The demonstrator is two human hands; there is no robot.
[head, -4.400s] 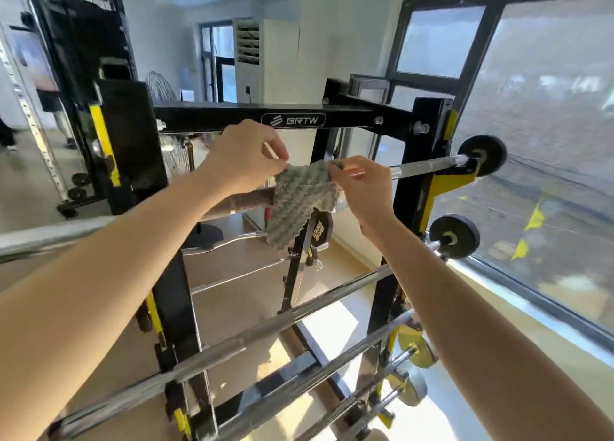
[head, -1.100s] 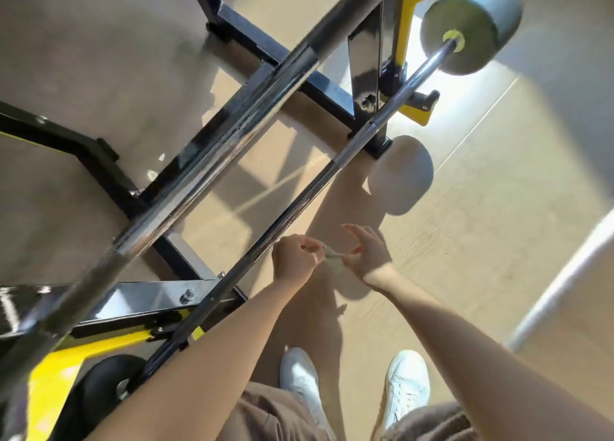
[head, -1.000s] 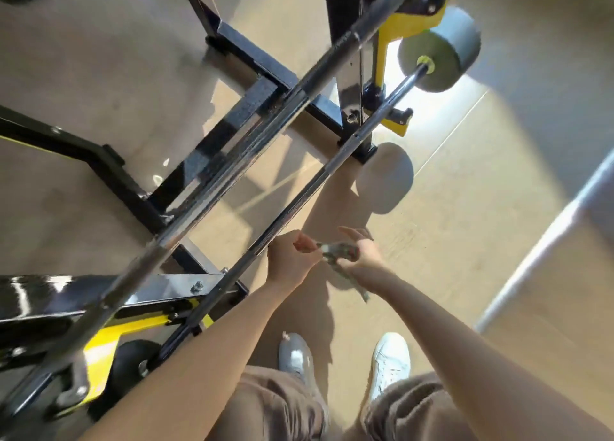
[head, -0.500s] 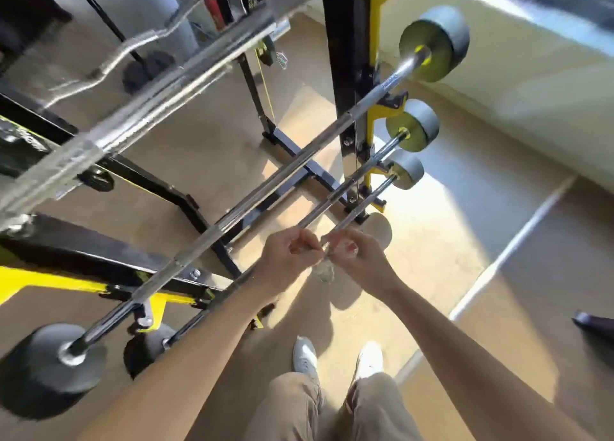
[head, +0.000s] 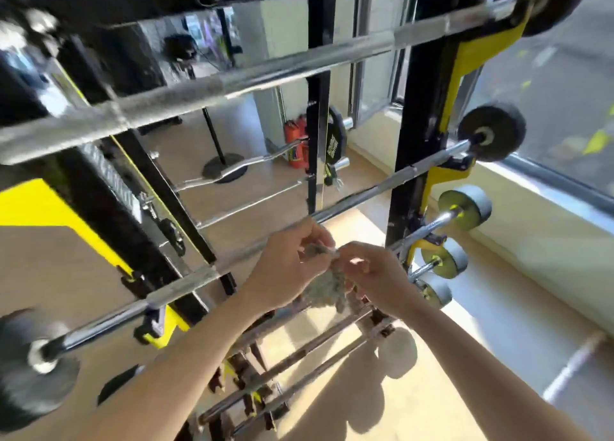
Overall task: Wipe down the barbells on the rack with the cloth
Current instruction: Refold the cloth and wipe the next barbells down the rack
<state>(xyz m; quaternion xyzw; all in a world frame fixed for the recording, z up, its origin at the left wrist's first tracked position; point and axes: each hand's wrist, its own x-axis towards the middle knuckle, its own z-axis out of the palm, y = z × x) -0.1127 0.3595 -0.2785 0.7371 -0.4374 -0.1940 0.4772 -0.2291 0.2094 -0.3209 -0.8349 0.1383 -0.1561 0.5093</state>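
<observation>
The grey-green cloth [head: 324,286] hangs bunched between the left hand [head: 289,268] and right hand [head: 375,274], each grip pinching its top edge, just near of the second barbell [head: 199,279]. Lower barbells [head: 299,354] lie beneath. Open floor [head: 498,341] spreads right of the black-and-yellow rack [head: 408,141].

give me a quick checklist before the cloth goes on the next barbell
1. Grip on the cloth: ok, left hand and right hand both pinch it.
2. Cloth spread out for wiping: not ok, it is bunched up.
3. Cloth against a bar: not ok, it looks held in front of the rack.
4. Second barbell seated in its yellow hook: ok.
5. Which bars are already clean: cannot tell.
</observation>
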